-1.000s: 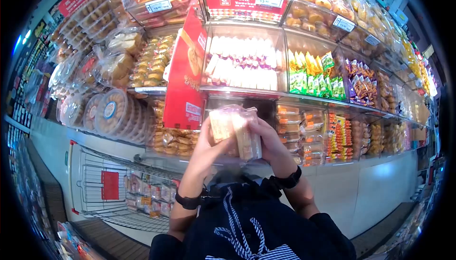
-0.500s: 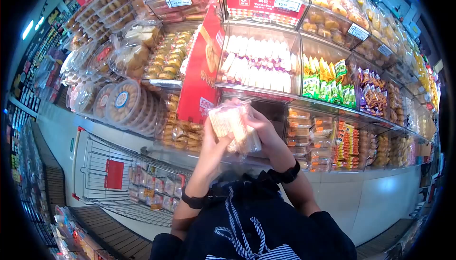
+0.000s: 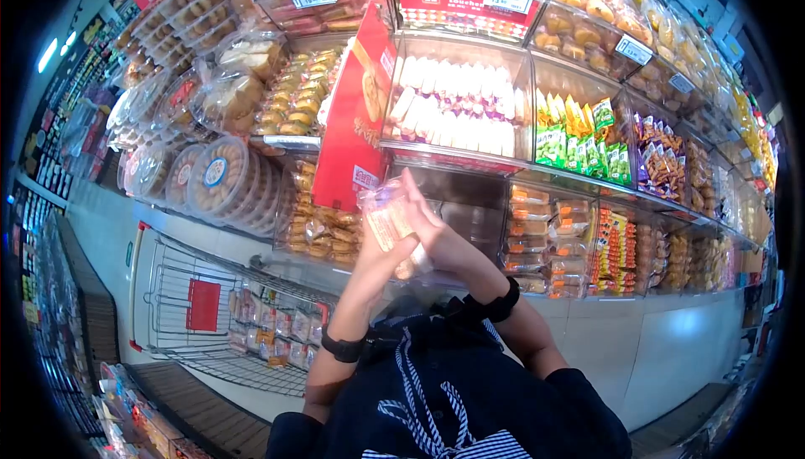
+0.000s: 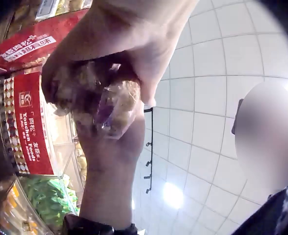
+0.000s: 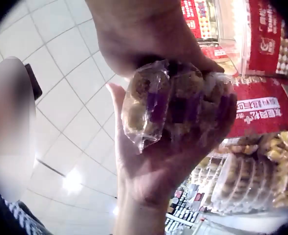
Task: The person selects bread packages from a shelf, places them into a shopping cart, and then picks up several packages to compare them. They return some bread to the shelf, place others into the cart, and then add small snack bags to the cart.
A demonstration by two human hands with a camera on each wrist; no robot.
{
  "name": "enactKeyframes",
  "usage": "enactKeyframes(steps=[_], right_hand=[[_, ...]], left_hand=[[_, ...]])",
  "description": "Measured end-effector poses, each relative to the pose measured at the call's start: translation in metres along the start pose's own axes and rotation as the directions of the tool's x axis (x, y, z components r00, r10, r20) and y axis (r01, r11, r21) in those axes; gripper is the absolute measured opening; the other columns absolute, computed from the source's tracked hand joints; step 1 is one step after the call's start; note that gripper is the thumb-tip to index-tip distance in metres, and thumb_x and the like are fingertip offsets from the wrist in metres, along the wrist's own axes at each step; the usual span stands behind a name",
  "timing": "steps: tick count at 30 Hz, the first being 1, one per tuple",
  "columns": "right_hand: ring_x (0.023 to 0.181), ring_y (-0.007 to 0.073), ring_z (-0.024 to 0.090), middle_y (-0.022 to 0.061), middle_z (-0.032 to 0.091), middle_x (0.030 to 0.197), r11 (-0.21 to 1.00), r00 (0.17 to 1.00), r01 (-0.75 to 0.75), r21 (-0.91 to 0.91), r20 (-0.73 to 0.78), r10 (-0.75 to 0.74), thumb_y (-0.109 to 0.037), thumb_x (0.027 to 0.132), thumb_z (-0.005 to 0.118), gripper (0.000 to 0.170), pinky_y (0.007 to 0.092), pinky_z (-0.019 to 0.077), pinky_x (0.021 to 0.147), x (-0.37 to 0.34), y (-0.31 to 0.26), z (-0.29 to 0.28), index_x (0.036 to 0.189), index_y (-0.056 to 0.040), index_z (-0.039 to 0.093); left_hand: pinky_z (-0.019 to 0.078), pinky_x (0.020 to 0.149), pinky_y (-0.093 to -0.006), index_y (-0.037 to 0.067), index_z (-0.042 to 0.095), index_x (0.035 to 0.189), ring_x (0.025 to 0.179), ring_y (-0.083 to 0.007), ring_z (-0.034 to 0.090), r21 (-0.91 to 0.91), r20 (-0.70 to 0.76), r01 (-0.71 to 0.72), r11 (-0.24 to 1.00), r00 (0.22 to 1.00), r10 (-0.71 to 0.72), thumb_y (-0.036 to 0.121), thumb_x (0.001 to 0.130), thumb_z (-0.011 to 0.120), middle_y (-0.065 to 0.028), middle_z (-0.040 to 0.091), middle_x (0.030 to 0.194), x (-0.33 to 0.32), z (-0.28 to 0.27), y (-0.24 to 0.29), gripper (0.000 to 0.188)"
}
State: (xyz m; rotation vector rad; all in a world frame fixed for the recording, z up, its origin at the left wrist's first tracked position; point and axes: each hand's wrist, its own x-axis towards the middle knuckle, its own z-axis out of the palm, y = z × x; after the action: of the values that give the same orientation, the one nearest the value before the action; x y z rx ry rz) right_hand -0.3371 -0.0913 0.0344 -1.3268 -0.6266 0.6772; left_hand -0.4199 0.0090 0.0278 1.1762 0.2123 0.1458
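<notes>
Several clear-wrapped pastry packs with purple bands are held together in front of the body, tilted. My left hand grips them from the left, its thumb across their near face. Against their right side lies my right hand, fingers extended together and pointing up and away. From the right wrist view, rounded brownish pastries show through the wrappers of the packs, side by side in the left palm. In the left wrist view the wrapped pack ends show between both hands.
Behind the hands is a dark-bottomed clear bin, beneath a bin of white-wrapped sweets. A tall red sign stands close by on the left. At lower left is a shopping cart with a red panel and several packages inside.
The packs have turned and drawn closer together between the hands. The right hand's fingers have straightened along their side. Early on, the head view swung left.
</notes>
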Motion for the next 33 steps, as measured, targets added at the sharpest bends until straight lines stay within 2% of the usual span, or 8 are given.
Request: enactKeyframes(steps=[4,5,8,12,18,22,31,33], right_hand=[[0.133,0.0245,0.005,0.0139,0.007,0.144,0.876,0.998,0.02,0.481,-0.064,0.013,-0.053,0.089,0.023,0.072,0.0323,0.0074,0.107,0.004,-0.002,-0.007,0.138,-0.0031,0.005],[0.133,0.0252,0.01,0.0139,0.01,0.144,0.888,0.991,0.131,0.441,-0.039,-0.127,-0.058,0.086,0.027,0.076,0.0361,0.0088,0.107,0.005,0.014,-0.02,0.137,-0.0042,0.008],[0.132,0.0258,0.014,0.013,0.011,0.144,0.959,0.99,0.113,0.258,-0.109,-0.087,-0.059,0.083,0.034,0.08,0.0417,0.0107,0.106,-0.001,0.013,-0.037,0.138,-0.0062,0.009],[0.131,0.0277,0.015,0.016,0.015,0.142,0.986,0.986,0.169,0.004,-0.014,-0.169,-0.037,0.078,0.06,0.086,0.0433,0.0142,0.104,-0.02,-0.001,-0.029,0.138,-0.0065,0.006],[0.129,0.0314,0.019,0.0268,0.015,0.138,0.957,0.96,0.265,-0.12,-0.062,-0.274,-0.021,0.075,0.062,0.089,0.0358,0.0165,0.104,-0.015,-0.025,0.0,0.134,0.0071,0.001],[0.129,0.0302,0.017,0.0252,0.012,0.139,0.948,0.968,0.249,-0.199,0.021,-0.25,-0.017,0.075,0.061,0.09,0.0341,0.0156,0.104,-0.015,-0.037,0.002,0.135,0.0056,-0.003],[0.129,0.0272,0.017,0.0227,0.013,0.14,0.906,0.93,0.364,-0.216,0.043,-0.364,-0.018,0.077,0.06,0.087,0.0343,0.0173,0.104,-0.008,-0.037,0.014,0.136,0.0021,-0.001],[0.129,0.0271,0.021,0.0218,0.016,0.14,0.955,0.967,0.252,0.153,-0.002,-0.255,-0.018,0.078,0.058,0.077,0.0351,0.0194,0.103,-0.005,-0.033,0.006,0.135,0.0014,0.01]], left_hand=[[0.0377,0.093,-0.0389,0.001,0.029,0.13,0.113,-0.0257,0.045,-0.266,-0.113,0.041,0.963,0.991,-0.074,0.029,0.086,0.047,-0.0146,0.041,0.127,0.006,-0.003,-0.007,0.055],[0.0378,0.093,-0.0395,0.001,0.029,0.13,0.113,-0.0257,0.045,-0.368,-0.106,0.008,0.93,0.993,-0.051,0.032,0.087,0.044,-0.0145,0.04,0.128,0.007,-0.006,-0.011,0.054],[0.0374,0.094,-0.0404,0.006,0.027,0.132,0.115,-0.0253,0.044,-0.447,-0.129,-0.067,0.892,0.992,0.01,0.042,0.089,0.036,-0.0111,0.039,0.13,0.007,-0.003,-0.005,0.057],[0.0373,0.094,-0.0385,0.009,0.027,0.133,0.114,-0.0238,0.044,-0.496,-0.169,-0.147,0.856,0.983,0.071,0.054,0.084,0.041,-0.0075,0.042,0.128,0.012,0.0,-0.006,0.068],[0.032,0.099,-0.0387,0.004,0.026,0.131,0.118,-0.0258,0.039,-0.349,-0.099,-0.269,0.897,0.963,0.251,0.046,0.072,0.063,-0.0107,0.04,0.127,0.01,0.016,-0.002,0.081],[0.0291,0.101,-0.0411,0.0,0.025,0.131,0.118,-0.0289,0.038,-0.467,-0.063,-0.244,0.85,0.968,0.243,0.036,0.07,0.066,-0.0133,0.039,0.128,0.007,0.017,0.016,0.082],[0.0329,0.098,-0.0421,0.003,0.027,0.131,0.116,-0.028,0.041,-0.556,-0.125,-0.273,0.785,0.961,0.245,0.036,0.073,0.064,-0.0113,0.04,0.129,0.004,0.011,0.022,0.076],[0.0347,0.097,-0.0419,0.003,0.028,0.13,0.115,-0.028,0.042,-0.564,-0.13,-0.295,0.771,0.954,0.27,0.035,0.072,0.065,-0.0114,0.041,0.128,0.004,0.009,0.025,0.076]])
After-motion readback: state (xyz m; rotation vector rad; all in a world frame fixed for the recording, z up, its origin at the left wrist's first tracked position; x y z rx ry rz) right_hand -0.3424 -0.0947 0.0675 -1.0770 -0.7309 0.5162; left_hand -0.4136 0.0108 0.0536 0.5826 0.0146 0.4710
